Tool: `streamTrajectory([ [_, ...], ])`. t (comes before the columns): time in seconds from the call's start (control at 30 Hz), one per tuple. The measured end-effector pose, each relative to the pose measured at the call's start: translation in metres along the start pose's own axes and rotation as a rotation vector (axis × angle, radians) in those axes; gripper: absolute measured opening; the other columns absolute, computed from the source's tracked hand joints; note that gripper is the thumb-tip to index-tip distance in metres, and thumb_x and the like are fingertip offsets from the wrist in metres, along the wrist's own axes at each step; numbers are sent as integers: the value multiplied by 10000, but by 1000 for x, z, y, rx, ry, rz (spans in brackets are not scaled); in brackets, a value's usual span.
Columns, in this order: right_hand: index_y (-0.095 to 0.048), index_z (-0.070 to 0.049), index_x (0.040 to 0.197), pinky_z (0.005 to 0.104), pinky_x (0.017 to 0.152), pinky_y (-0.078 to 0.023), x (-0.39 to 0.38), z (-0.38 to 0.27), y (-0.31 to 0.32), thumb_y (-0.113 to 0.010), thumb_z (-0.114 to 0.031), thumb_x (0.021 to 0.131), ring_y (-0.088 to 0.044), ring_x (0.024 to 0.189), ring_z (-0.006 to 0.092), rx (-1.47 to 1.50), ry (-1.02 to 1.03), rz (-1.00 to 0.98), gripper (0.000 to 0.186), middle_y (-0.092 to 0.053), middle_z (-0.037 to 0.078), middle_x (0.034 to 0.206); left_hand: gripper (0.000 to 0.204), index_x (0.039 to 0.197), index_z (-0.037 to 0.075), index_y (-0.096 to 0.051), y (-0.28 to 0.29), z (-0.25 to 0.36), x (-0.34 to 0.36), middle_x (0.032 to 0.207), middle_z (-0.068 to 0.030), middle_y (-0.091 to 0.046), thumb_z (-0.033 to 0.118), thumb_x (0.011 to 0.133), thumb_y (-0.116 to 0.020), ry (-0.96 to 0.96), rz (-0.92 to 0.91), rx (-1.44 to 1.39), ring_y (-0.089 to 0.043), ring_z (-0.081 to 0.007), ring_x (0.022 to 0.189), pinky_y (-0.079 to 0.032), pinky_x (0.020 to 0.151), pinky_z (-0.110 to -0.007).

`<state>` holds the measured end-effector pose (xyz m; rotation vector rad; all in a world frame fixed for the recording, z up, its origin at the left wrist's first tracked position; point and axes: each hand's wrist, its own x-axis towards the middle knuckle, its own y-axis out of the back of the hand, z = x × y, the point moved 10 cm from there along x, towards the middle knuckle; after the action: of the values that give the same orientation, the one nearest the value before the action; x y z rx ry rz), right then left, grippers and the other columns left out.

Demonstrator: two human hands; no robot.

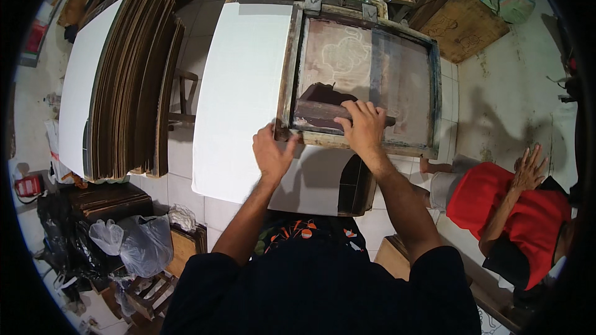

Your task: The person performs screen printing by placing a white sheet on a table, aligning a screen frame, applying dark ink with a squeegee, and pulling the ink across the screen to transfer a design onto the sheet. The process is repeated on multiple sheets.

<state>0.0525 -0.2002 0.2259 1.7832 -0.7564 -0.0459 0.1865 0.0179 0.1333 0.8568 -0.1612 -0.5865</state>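
- Right now the right hand (365, 125) is lying over the dark squeegee (323, 110), fingers curled down on its top edge and pressing it onto the mesh.
- The squeegee is sitting inside the wooden screen frame (360, 84), toward the frame's 7 o'clock corner, with dark ink showing just above it at 12 o'clock.
- The left hand (270, 151) is gripping the frame's near corner, at 9 o'clock from the right hand, fingers wrapped on the wood.
- The frame is resting on a white-covered table (239, 93), filling its 3 o'clock half.
- At 9 o'clock from the table a stack of brown boards (133, 80) is leaning.
- At 4 o'clock a person in a red shirt (506, 208) is sitting low, one hand raised.
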Motion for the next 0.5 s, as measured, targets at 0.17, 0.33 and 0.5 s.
streamTrajectory([
  [0.17,-649,-139,1087,451,896,-374,-9,-9,-30,-798,-313,843,-582,960,263,-102,-16,-94,335,-628,44,966,1436,1587,-95,-114,-34,23,10,1638,-320,-197,678,652,-882,-125,-16,213,-83,-459,1568,-107,1232,-641],
  [0.33,-633,-131,1043,453,854,-387,-2,-4,-36,-791,-291,844,-583,947,273,-84,-30,-150,300,-624,49,942,1516,1603,-87,-65,-42,12,13,1658,-311,-165,662,600,-920,-61,-81,167,-38,-458,1581,-71,1235,-661],
  [0.5,-645,-127,1006,445,836,-390,-5,-4,-32,-778,-245,845,-576,928,281,-62,-23,-194,240,-614,46,925,1507,1600,-92,-68,-40,16,13,1657,-315,-159,634,600,-930,-88,-73,160,-41,-459,1581,-70,1227,-674],
])
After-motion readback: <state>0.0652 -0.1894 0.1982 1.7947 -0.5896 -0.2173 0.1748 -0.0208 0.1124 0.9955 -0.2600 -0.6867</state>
